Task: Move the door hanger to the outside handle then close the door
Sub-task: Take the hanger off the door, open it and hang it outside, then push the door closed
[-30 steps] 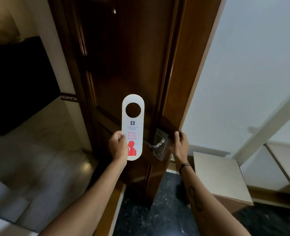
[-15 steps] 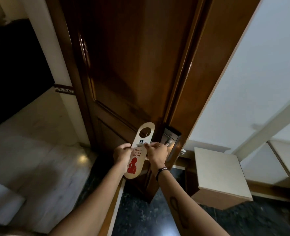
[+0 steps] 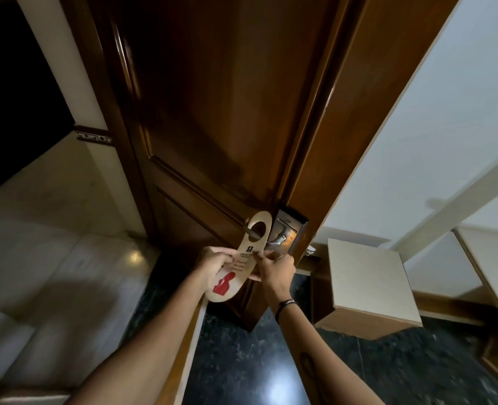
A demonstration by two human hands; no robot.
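The dark wooden door [image 3: 212, 112] stands open, its outer face toward me. A white door hanger [image 3: 243, 255] with red lettering and a red figure is tilted, its round hole slipped over the tip of the metal lever handle [image 3: 277, 241] on the lock plate [image 3: 293, 226]. My left hand [image 3: 214, 266] pinches the hanger's left edge near its middle. My right hand [image 3: 275, 268] holds its right edge, just below the handle. The handle's tip shows through the hole.
The door frame edge [image 3: 359, 127] runs up to the right of the lock. A low white-topped cabinet [image 3: 367, 279] stands right of the door, near a pale wall [image 3: 446, 112]. Light marble floor [image 3: 52, 229] lies outside on the left, dark polished floor [image 3: 242, 361] below me.
The hanger went from upright in my left hand alone to tilted with both hands on it. Its hole has moved right onto the handle tip. My right hand left the door edge.
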